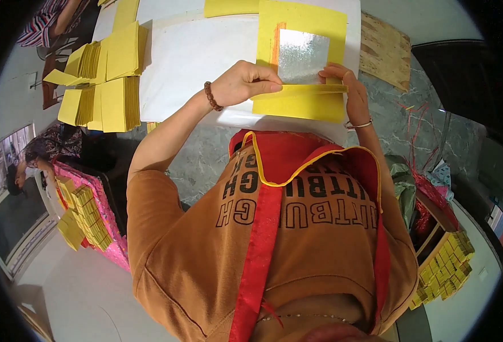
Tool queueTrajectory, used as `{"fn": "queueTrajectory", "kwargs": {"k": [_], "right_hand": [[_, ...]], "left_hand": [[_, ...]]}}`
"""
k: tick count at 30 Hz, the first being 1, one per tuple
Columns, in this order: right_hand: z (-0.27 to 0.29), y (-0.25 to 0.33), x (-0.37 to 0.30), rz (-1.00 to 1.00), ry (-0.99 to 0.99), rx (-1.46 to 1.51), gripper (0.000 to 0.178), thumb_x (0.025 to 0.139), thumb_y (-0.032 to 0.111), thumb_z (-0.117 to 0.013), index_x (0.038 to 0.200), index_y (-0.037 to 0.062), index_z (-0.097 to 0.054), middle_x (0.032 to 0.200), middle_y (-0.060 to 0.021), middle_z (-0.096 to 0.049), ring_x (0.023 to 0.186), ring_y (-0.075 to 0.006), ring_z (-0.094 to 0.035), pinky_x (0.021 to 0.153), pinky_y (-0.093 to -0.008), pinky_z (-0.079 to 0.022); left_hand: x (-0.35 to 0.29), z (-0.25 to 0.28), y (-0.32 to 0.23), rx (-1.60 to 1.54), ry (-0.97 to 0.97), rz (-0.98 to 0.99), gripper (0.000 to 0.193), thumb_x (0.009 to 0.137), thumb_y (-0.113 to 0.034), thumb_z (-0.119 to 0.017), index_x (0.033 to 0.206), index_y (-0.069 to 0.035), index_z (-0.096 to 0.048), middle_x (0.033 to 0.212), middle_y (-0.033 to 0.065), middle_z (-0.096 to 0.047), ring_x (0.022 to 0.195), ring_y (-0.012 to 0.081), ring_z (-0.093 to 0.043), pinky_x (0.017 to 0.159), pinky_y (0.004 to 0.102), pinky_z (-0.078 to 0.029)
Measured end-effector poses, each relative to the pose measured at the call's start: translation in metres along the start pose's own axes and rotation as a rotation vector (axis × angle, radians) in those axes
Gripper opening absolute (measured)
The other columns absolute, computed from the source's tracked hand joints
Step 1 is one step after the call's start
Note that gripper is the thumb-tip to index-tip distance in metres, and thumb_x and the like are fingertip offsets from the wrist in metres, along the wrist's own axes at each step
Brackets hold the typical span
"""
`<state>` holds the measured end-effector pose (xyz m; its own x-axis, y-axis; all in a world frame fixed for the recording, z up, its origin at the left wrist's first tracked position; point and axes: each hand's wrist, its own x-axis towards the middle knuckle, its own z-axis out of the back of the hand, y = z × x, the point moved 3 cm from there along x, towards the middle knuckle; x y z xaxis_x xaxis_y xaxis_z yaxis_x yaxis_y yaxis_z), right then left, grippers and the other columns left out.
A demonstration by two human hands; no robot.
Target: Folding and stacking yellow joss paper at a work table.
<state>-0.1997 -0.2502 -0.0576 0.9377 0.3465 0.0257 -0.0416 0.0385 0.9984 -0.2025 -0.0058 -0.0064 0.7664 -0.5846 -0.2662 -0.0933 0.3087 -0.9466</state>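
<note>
Pinching the yellow strip (314,89) by its left end in the left grip (248,81), touching its right end with the right grip (353,94) — cannot tell how tightly. Stretched across the yellow sheet (304,15) on the bench (197,51) — best levelled first, then pressed evenly.

A wooden board (385,51) lies beside the white table (194,57), a pink cloth (115,246) farther left.

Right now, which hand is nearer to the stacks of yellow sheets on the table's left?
Left. The left hand is to the right of the yellow stacks; the right hand is farther right, beside the silver square.
</note>
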Motion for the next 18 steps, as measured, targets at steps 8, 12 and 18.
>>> {"fn": "queueTrajectory", "kwargs": {"k": [8, 12, 18], "right_hand": [[0.002, -0.004, 0.0, -0.024, -0.025, 0.033, 0.043, 0.096, 0.029, -0.03, 0.117, -0.0019, -0.051, 0.107, -0.0148, -0.061, 0.104, -0.0232, -0.055, 0.096, -0.0324, -0.037], [0.007, -0.004, 0.0, 0.105, 0.031, -0.156, 0.037, 0.09, 0.022, -0.038, 0.118, 0.0014, -0.051, 0.113, -0.0131, -0.059, 0.109, -0.023, -0.053, 0.098, -0.0319, -0.036], [0.004, 0.003, -0.003, 0.071, 0.084, -0.092, 0.044, 0.076, 0.026, -0.064, 0.114, 0.0061, -0.057, 0.126, -0.0103, -0.047, 0.119, -0.0224, -0.042, 0.102, -0.0353, -0.03]], "left_hand": [[0.01, 0.009, 0.006, -0.048, 0.124, 0.098, 0.015, 0.085, -0.012, -0.06, 0.093, -0.001, -0.066, 0.08, -0.0009, -0.063, 0.075, 0.0048, -0.054, 0.072, 0.0205, -0.044], [0.014, 0.011, 0.002, -0.009, 0.139, 0.096, 0.016, 0.085, -0.013, -0.059, 0.093, -0.001, -0.066, 0.08, -0.0008, -0.063, 0.075, 0.0048, -0.054, 0.072, 0.0207, -0.044], [0.016, 0.011, 0.004, -0.08, 0.08, 0.046, 0.017, 0.084, -0.018, -0.06, 0.086, -0.002, -0.066, 0.07, -0.0017, -0.058, 0.063, 0.005, -0.047, 0.058, 0.0217, -0.039]]}}
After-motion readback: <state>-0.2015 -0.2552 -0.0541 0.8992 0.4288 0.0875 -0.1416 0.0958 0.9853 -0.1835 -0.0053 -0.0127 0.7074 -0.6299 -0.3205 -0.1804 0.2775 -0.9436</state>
